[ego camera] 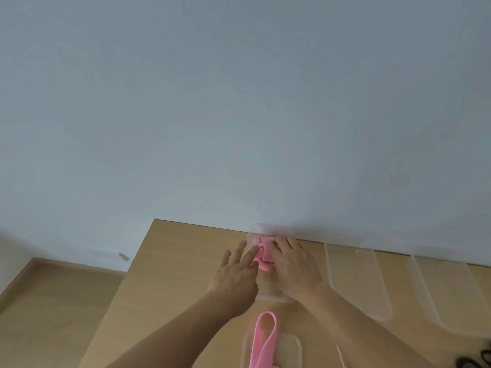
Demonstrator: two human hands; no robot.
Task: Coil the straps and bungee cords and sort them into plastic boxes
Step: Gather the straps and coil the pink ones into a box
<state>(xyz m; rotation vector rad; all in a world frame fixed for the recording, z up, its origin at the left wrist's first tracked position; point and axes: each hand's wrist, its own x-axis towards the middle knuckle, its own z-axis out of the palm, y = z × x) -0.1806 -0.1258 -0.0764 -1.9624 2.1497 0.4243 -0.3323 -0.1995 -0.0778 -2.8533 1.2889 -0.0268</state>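
Wooden floor (53, 301) at far left, below a pale wall (239, 102). Light wood table (172, 274) runs rightward from there. Left hand (235, 272) wide, fingers straight and spread, one fingertip touching the coiled pink strap (263, 254). Coil sits inside the far clear box (265, 228), at the end nearest the wall. Right hand (295, 266) lies over the coil's right side, fingers bent down onto it; pinching or only pressing, cannot tell. Nearer the person, a second pink strap (265, 338) stands as a loose loop over the near clear box (292, 346). Right of the hands, two long clear boxes (356, 282) (446, 293) lie side by side. Dark items (475, 362) at the lower right corner, too cropped to identify.
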